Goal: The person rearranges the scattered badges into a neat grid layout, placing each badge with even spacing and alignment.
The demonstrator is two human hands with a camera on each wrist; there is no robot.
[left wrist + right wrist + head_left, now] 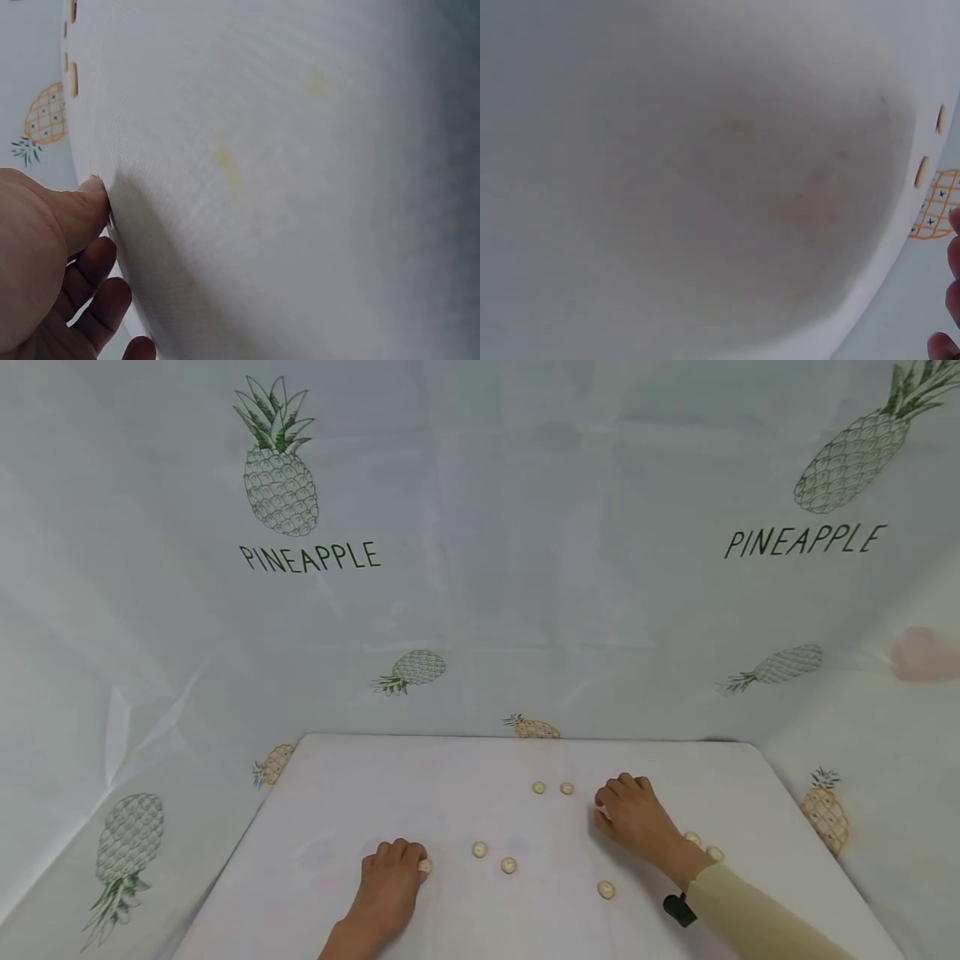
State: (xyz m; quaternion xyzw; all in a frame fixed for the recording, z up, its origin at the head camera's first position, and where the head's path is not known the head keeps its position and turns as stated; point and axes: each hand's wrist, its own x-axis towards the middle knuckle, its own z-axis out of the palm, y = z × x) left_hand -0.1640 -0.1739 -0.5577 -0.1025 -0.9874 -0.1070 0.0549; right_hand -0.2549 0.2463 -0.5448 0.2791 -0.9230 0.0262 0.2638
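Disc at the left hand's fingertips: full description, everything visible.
The disc is small, round and pale cream-yellow, plausibly wood; any marking on its face is too small to read. The left hand pinches it at the fingertips, which partly cover it. It is the leftmost disc in the head view, at the white tabletop; whether it rests there or is slightly raised can't be told.

Head view: diffuse, even light; soft shadow beside the right hand (636, 820) on the tabletop (375, 785); pink patch (924, 653) blurred at right. Left wrist view: right margin darkened, left hand (37, 262) casting a soft-edged shadow. Right wrist view: dim, hazy, tabletop edge bowed
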